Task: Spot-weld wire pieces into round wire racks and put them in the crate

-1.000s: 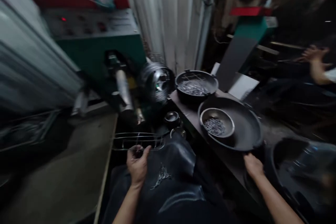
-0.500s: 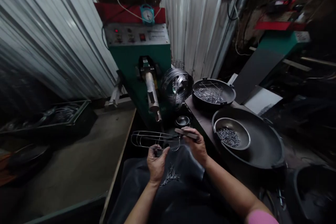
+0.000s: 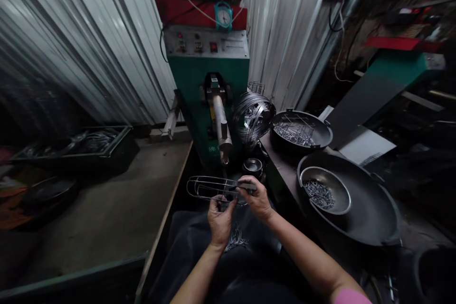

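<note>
Hands (image 3: 259, 202) drew closer together; green machine (image 3: 190, 78) ahead, pans (image 3: 370, 213) rightward.

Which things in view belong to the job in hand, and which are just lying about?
Likely the job's:
wire frame, in the left hand
flat bar, in the right hand
short metal pieces on the lap
green machine just ahead

Seemingly just lying about:
teal clock on the machine
orange material at far left

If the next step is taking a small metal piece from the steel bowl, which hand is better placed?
Probably the right hand: it is nearer to the steel bowl. The left hand grips the wire frame. The right would first need to put down its flat bar.
</note>
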`<state>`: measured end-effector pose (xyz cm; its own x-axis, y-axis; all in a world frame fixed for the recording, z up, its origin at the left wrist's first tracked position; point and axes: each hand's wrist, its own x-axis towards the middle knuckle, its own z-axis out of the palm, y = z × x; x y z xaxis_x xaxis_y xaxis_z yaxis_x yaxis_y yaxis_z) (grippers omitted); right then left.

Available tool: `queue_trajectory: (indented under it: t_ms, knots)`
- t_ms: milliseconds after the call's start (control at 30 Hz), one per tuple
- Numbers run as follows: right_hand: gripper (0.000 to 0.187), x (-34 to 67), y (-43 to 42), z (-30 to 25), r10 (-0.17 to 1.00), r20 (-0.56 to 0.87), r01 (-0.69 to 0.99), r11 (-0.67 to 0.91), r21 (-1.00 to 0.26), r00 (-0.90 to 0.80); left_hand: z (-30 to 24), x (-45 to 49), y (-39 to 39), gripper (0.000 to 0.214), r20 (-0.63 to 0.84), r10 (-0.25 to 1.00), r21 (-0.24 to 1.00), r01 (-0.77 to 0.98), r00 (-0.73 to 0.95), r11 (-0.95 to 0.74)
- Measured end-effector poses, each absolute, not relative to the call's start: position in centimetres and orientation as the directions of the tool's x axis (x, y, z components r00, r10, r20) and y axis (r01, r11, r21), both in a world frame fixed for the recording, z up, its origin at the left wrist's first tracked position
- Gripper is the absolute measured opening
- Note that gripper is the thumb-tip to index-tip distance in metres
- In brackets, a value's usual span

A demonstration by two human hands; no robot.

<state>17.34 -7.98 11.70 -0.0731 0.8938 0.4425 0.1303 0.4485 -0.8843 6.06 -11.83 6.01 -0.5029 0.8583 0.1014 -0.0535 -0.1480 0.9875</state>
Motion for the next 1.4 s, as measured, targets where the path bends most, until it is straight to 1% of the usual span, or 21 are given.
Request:
queue_trajectory:
  t_ms: [167, 400, 567, 667, 867, 967, 1033, 1133, 1233, 1333, 1400]
  knots:
    - [0.016, 16.4, -6.1, 10.8, 0.933, 0.36, 0.098, 0.358, -0.929, 0.002, 5.4, 6.3, -10.0, 0.038, 0.064, 0.851, 0.983, -0.111, -0.521, -0.143]
    - [0.021, 15.4, -3.5, 10.6, 0.971, 0.216, 0.034, 0.214, -0.976, 0.103, 4.1, 6.6, -6.4, 0.038, 0.077, 0.847, 0.984, -0.095, -0.525, -0.148]
    - [0.022, 15.2, -2.1, 10.0, 0.96, 0.224, 0.032, 0.222, -0.975, 0.17, 3.4, 6.8, -4.9, 0.034, 0.088, 0.842, 0.984, -0.083, -0.532, -0.155]
    - [0.021, 15.2, -1.3, 9.6, 0.953, 0.242, 0.063, 0.235, -0.97, 0.18, 3.6, 6.8, -4.4, 0.034, 0.074, 0.848, 0.985, -0.093, -0.524, -0.144]
    - [0.018, 14.6, 0.1, 9.4, 0.946, 0.256, 0.055, 0.25, -0.967, 0.199, 4.7, 6.3, -3.5, 0.035, 0.083, 0.843, 0.99, -0.053, -0.532, -0.131]
    - [0.017, 14.5, 0.5, 9.5, 0.947, 0.254, 0.07, 0.245, -0.967, 0.196, 4.8, 6.3, -3.5, 0.035, 0.058, 0.847, 0.993, -0.053, -0.528, -0.101]
    - [0.018, 15.0, 0.4, 9.4, 0.957, 0.225, 0.032, 0.223, -0.974, 0.183, 4.8, 6.4, -3.6, 0.034, 0.044, 0.855, 0.994, -0.064, -0.517, -0.089]
    - [0.023, 16.7, 0.0, 8.8, 0.977, 0.138, -0.075, 0.152, -0.986, 0.165, 4.7, 6.7, -3.7, 0.034, 0.046, 0.857, 0.991, -0.085, -0.513, -0.104]
    - [0.027, 18.6, -0.7, 7.9, 0.982, 0.072, -0.159, 0.1, -0.982, 0.172, 4.8, 6.8, -3.8, 0.035, 0.026, 0.86, 0.982, -0.148, -0.51, -0.117]
    - [0.028, 19.4, -1.3, 7.4, 0.987, 0.055, -0.267, 0.094, -0.959, 0.15, 5.1, 6.5, -4.2, 0.036, -0.01, 0.857, 0.969, -0.218, -0.516, -0.12]
    - [0.026, 19.1, -1.5, 7.4, 0.992, 0.078, -0.304, 0.105, -0.947, 0.098, 5.3, 6.1, -4.6, 0.035, -0.017, 0.848, 0.959, -0.249, -0.53, -0.136]
